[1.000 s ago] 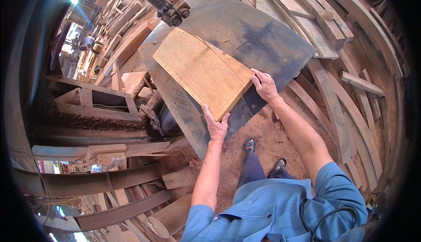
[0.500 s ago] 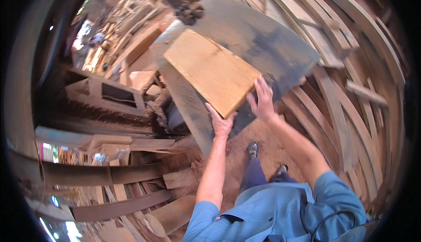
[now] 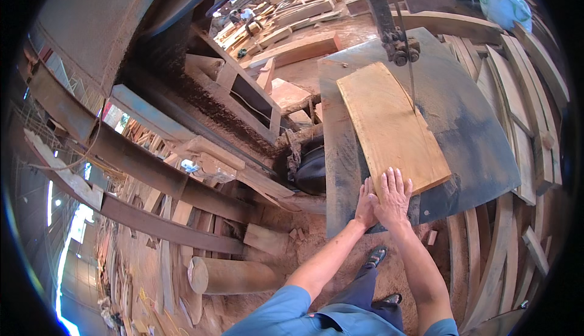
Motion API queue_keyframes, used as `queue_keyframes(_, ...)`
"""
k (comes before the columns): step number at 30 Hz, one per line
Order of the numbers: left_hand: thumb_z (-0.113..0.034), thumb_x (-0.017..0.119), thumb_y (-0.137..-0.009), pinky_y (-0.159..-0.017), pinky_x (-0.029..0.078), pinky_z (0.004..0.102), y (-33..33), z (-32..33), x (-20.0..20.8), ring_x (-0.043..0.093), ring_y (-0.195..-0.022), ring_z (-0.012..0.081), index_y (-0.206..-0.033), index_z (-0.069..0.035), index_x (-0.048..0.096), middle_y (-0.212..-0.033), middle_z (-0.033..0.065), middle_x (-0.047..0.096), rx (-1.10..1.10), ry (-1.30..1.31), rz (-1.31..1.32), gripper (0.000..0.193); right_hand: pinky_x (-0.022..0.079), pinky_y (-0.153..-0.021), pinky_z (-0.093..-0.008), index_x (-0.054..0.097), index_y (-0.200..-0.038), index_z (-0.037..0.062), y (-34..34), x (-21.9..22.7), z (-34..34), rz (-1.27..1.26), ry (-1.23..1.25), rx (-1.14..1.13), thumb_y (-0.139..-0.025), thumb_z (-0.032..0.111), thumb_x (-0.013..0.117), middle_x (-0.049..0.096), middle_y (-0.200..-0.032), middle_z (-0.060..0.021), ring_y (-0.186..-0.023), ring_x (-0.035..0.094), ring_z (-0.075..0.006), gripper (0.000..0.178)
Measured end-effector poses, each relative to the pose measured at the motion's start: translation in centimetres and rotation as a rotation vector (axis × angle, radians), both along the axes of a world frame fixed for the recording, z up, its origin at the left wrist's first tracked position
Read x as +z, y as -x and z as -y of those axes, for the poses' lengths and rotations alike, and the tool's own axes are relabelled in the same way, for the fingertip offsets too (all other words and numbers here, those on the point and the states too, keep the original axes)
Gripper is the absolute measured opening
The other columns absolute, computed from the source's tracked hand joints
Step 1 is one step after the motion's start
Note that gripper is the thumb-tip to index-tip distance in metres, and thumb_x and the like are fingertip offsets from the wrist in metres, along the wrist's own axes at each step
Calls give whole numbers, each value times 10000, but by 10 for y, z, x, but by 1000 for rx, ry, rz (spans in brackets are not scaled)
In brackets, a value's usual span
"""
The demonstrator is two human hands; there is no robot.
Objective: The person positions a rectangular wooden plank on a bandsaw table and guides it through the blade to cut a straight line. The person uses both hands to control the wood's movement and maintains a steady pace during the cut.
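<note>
A thick, light-brown wooden board (image 3: 395, 123) lies on the dark metal table (image 3: 468, 147) of a band saw. The saw's thin upright blade (image 3: 412, 86) meets the board at its right side, below the blade guide (image 3: 403, 52). My right hand (image 3: 393, 199) rests with fingers stretched flat over the board's near-left corner. Close against it, my left hand (image 3: 366, 206) holds the same corner at the board's left edge. Part of the left hand is hidden by the right one. The board's underside is out of sight.
Long planks (image 3: 529, 111) are stacked to the right of the table. A round log (image 3: 234, 275) and rusty steel beams (image 3: 164, 223) lie at the left. Sawdust covers the floor (image 3: 316, 245). Farther back are timbers (image 3: 304, 56) and a pale plastic bag (image 3: 502, 1).
The view has swung, so table and board appear farther right. My right hand has shifted from the board's near-right corner to beside my left hand. The board now meets the blade.
</note>
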State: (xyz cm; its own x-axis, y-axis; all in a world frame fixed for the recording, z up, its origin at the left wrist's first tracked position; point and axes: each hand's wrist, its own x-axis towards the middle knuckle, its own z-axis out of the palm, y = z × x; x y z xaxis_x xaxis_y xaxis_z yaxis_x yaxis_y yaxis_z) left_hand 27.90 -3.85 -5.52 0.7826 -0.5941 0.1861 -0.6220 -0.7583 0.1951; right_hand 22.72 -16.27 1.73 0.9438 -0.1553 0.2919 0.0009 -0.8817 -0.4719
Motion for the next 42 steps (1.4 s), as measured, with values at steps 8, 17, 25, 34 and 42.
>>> queue_keyframes(8,-326,554,-979,-1272,211,599,-3,-16,-23,204,-1547,569,-1568,82,395,-1642,388,267,159,-174,38,735,89,-1274,-642,470,-1566,35,-8,2,-20,-60,39,99,-962,468,634,368,-1696,-169,-1610,252,-331,761)
queue_keyframes(17,-397,650,-909,-1311,164,558,-8,21,35,153,-1596,498,-1607,75,324,-1694,336,193,54,-16,-262,904,127,-1257,-681,380,-1615,37,-10,26,12,-213,183,3,-970,412,686,278,-1726,-197,-1621,173,-384,807)
queue_keyframes(25,-274,751,-815,-1111,406,514,-16,12,11,521,-1311,413,-1338,-85,655,-1412,208,592,-63,372,-46,564,98,-1246,-694,455,-1587,117,-15,5,22,-113,132,-30,-851,531,763,286,-1716,-187,-1614,182,-395,899)
queue_keyframes(34,-377,673,-935,-1200,339,545,-11,-1,15,423,-1462,520,-1513,37,493,-1555,372,440,-35,74,101,733,30,-1205,-791,428,-1603,145,-16,22,4,-175,66,-64,-903,440,660,258,-1730,-174,-1628,122,-403,794)
queue_keyframes(42,-409,683,-921,-1215,316,563,-13,-2,12,375,-1493,524,-1493,43,499,-1590,382,394,-60,124,54,752,10,-1213,-777,452,-1596,174,-19,18,2,-178,83,-88,-925,440,594,275,-1734,-146,-1626,144,-390,736)
